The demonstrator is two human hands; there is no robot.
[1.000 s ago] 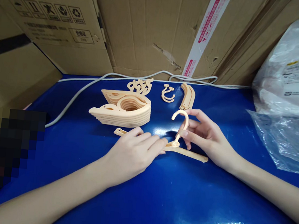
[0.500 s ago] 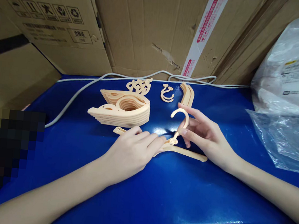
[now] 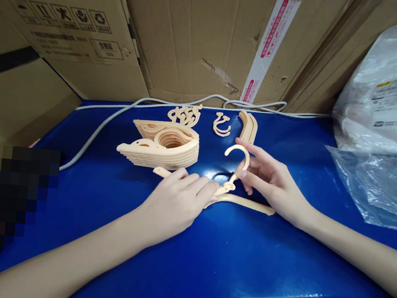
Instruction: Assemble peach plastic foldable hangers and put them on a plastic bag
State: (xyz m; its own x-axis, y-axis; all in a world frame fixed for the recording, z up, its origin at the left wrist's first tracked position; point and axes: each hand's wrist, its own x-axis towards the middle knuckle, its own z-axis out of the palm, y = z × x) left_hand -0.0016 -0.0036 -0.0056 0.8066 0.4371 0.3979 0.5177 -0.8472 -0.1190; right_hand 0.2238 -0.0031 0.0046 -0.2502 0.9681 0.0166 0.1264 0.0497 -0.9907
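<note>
A peach plastic hanger (image 3: 249,203) lies on the blue table (image 3: 209,258). My left hand (image 3: 175,203) rests palm down on the hanger's left arm, fingers together and pressing it flat. My right hand (image 3: 269,179) pinches the hanger's curved hook (image 3: 238,158), which stands up from the hanger's middle joint. Just behind my left hand sits a stack of folded peach hangers (image 3: 163,148).
At the back of the table lie loose hooks (image 3: 186,115), two more hooks (image 3: 222,124) and curved hanger arms (image 3: 249,126). A grey cable (image 3: 117,115) runs along the back edge. Cardboard boxes (image 3: 202,37) form the rear wall. Plastic bags (image 3: 384,120) lie at right.
My right hand has tipped the hook slightly to the left. My left hand has stayed on the hanger's arm.
</note>
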